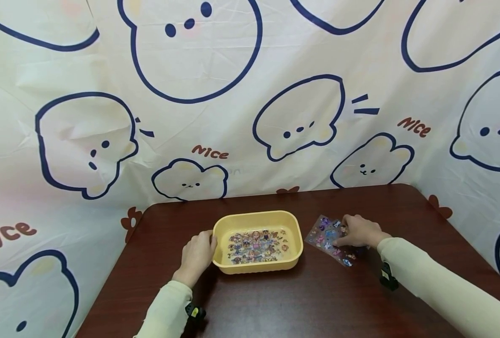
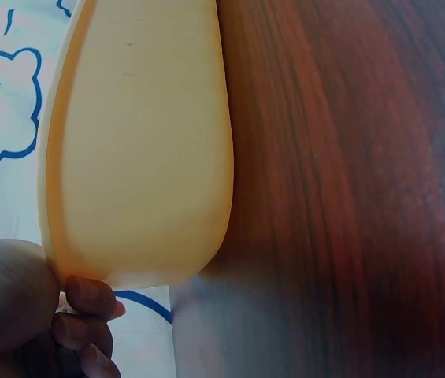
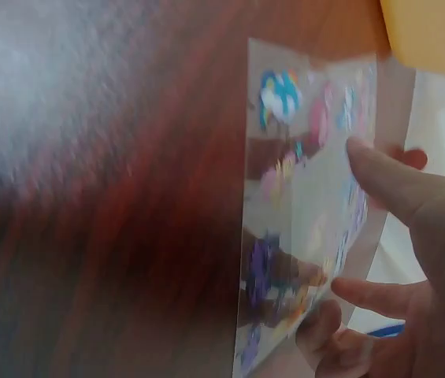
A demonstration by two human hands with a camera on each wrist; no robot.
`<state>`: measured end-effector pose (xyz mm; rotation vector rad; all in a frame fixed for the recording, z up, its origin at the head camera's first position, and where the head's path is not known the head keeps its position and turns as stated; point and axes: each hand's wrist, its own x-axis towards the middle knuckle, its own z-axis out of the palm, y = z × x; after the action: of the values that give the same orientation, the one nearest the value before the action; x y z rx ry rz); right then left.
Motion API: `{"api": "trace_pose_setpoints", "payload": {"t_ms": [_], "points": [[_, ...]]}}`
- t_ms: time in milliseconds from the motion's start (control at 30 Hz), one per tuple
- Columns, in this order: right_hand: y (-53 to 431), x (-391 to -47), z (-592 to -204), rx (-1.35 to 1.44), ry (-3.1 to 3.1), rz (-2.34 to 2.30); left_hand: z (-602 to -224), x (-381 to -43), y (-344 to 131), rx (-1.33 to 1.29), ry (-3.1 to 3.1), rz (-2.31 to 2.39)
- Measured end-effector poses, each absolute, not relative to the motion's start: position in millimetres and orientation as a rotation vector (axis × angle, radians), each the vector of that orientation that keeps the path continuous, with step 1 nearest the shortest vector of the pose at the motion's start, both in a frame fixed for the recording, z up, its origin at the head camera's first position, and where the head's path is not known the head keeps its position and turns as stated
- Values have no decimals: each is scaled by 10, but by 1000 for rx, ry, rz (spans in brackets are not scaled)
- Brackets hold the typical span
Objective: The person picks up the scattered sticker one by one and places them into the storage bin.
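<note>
A yellow plastic basin (image 1: 256, 269) stands on the table, with a clear sticker sheet of small cartoon figures (image 1: 256, 240) lying inside it. My left hand (image 1: 198, 256) grips the basin's left end; in the left wrist view its fingers curl at the corner of the basin wall (image 2: 139, 157). To the right of the basin is a second clear sticker sheet (image 1: 326, 234) with purple, blue and pink figures. My right hand (image 1: 359, 231) holds this sheet at its right side. In the right wrist view the thumb lies on the face of the sticker sheet (image 3: 281, 177) and the fingers bend near its edge.
The dark brown wooden table (image 1: 283, 305) has rounded far corners. Behind it and at both sides hangs a white cloth (image 1: 237, 126) printed with blue-outlined cartoon animals. Black straps with small devices (image 1: 388, 277) sit on both wrists over pale sleeves.
</note>
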<state>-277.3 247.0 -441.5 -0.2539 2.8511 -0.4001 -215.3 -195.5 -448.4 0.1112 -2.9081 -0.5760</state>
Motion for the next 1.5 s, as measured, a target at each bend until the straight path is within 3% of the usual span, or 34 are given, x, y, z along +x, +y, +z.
{"api": "trace_pose_setpoints", "payload": {"t_ms": [1000, 1500], "points": [[2361, -2694, -4493, -335, 2909, -437, -4512, -2145, -1966, 87, -2882, -572], [2564, -2805, -4428, -118, 2903, -474, -4502, -2143, -1962, 91, -2888, -564]]}}
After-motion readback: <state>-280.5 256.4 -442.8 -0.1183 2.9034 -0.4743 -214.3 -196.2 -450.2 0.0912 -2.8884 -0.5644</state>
